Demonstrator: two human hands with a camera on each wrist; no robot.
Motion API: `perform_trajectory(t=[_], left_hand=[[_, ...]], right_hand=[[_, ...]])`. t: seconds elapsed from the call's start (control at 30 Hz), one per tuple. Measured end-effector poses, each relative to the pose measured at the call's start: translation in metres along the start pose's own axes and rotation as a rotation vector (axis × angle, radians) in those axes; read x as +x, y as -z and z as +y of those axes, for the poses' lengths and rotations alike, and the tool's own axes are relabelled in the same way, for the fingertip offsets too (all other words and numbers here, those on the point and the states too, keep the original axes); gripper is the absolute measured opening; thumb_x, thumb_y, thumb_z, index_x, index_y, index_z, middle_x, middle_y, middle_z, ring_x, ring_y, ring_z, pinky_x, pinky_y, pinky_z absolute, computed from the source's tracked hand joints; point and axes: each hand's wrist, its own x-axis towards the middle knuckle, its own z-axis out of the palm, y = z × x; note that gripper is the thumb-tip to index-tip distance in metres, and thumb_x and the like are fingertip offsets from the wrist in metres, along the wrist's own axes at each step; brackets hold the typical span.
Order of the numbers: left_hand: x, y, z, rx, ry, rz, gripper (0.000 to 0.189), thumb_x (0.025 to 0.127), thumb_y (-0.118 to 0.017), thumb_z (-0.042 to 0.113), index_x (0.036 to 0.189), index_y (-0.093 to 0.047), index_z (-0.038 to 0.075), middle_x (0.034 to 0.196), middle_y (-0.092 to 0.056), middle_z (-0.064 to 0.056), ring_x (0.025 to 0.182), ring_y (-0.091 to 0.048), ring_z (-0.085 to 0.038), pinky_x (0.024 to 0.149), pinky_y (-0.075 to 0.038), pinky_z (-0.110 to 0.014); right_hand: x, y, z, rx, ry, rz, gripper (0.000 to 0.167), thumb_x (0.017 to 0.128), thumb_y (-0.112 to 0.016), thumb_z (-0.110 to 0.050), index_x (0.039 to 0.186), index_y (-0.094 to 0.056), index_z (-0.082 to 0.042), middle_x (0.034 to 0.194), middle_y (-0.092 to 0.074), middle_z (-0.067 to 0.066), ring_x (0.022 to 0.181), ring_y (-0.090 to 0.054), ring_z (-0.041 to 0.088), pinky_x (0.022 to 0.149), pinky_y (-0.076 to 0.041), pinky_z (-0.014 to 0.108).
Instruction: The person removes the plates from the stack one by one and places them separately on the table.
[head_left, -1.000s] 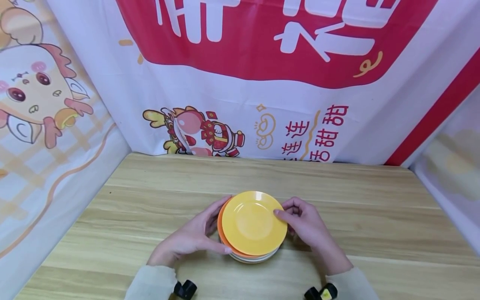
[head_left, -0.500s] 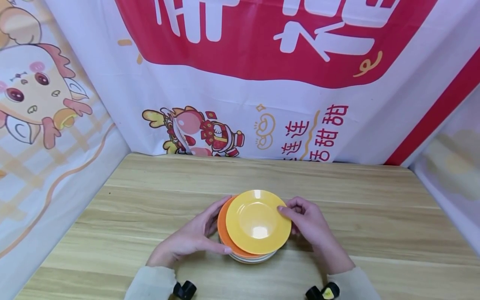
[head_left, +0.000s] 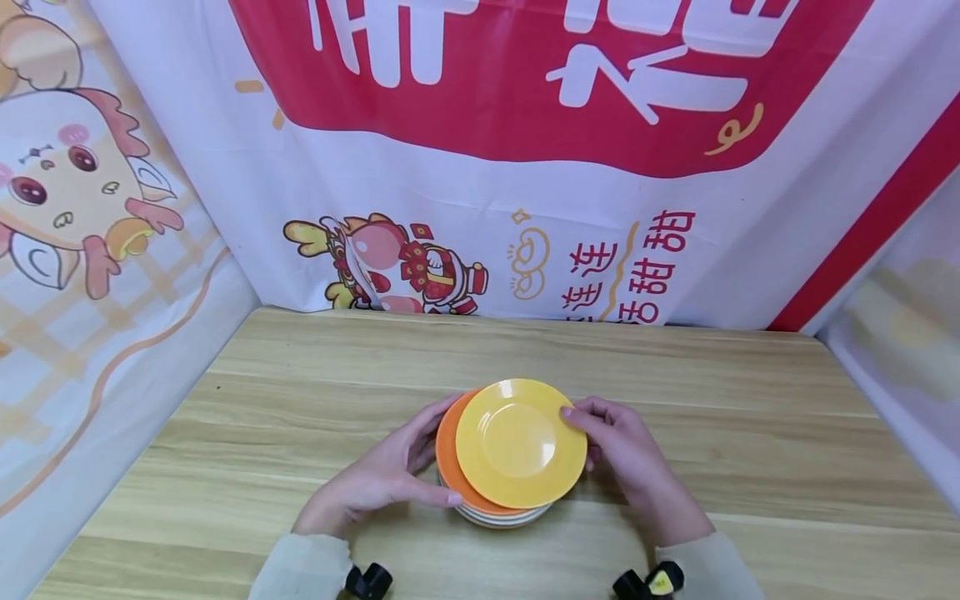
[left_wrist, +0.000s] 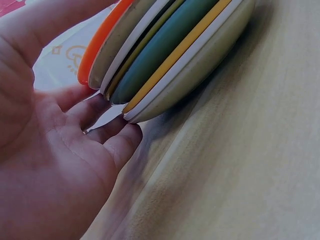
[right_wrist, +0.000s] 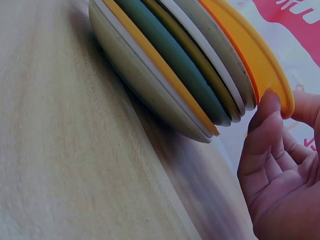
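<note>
Seemingly unstacking, the right hand (head_left: 624, 440) pinches the yellow plate (head_left: 519, 442) while the left hand (head_left: 396, 473) cups the stack (left_wrist: 161, 59); freeing it wants a level lift.

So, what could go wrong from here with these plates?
1. The right hand pinches the yellow plate only near its right edge, so the plate might tip or slip.
2. The yellow plate overlaps most of the orange plate; if they touch, sliding it sideways could drag the orange one along.
3. The left hand holds just one side of the stack, whose rims don't line up evenly, so a push might shift it.
</note>
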Motion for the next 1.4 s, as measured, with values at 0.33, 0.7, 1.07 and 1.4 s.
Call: perform_trajectory(t=[0.33,0.7,1.07,1.4], left_hand=[[-0.0012,0.0004,-0.0016,-0.072,0.017,-0.024,0.105,0.084,-0.092,0.008,0.167,-0.032,0.032,0.176,-0.033,0.004,0.165,-0.03,-0.027,0.132,-0.034,-0.032],[-0.001,-0.0006,-0.002,-0.082,0.016,-0.037,0.106,0.085,-0.092,0.008,0.168,-0.031,0.033,0.176,-0.032,0.004,0.165,-0.03,-0.027,0.131,-0.034,-0.03],[-0.0007,-0.001,-0.0017,-0.088,0.001,-0.042,0.107,0.084,-0.092,0.006,0.168,-0.032,0.031,0.176,-0.032,0.004,0.165,-0.031,-0.027,0.13,-0.035,-0.028],[0.0,0.0003,-0.0001,-0.066,0.009,-0.018,0.107,0.083,-0.093,0.008,0.168,-0.032,0.033,0.177,-0.031,0.006,0.166,-0.028,-0.027,0.133,-0.031,-0.034]], right_hand=[[-0.0011,0.0016,0.0015,0.039,0.018,0.009,0.043,0.102,-0.074,-0.039,0.122,-0.07,-0.002,0.096,-0.072,0.002,0.072,-0.062,0.015,0.059,-0.056,0.022],[-0.0005,0.0037,0.0043,0.071,0.018,0.034,0.038,0.103,-0.074,-0.037,0.118,-0.071,-0.003,0.092,-0.073,0.0,0.071,-0.062,0.015,0.06,-0.055,0.022],[-0.0003,0.0037,0.0037,0.076,0.008,0.036,0.043,0.103,-0.073,-0.042,0.122,-0.069,-0.004,0.095,-0.073,0.0,0.073,-0.062,0.016,0.063,-0.056,0.023],[0.0029,0.0025,0.0024,0.076,0.018,0.036,0.043,0.103,-0.072,-0.043,0.123,-0.069,-0.004,0.097,-0.072,-0.001,0.074,-0.062,0.016,0.064,-0.057,0.022]])
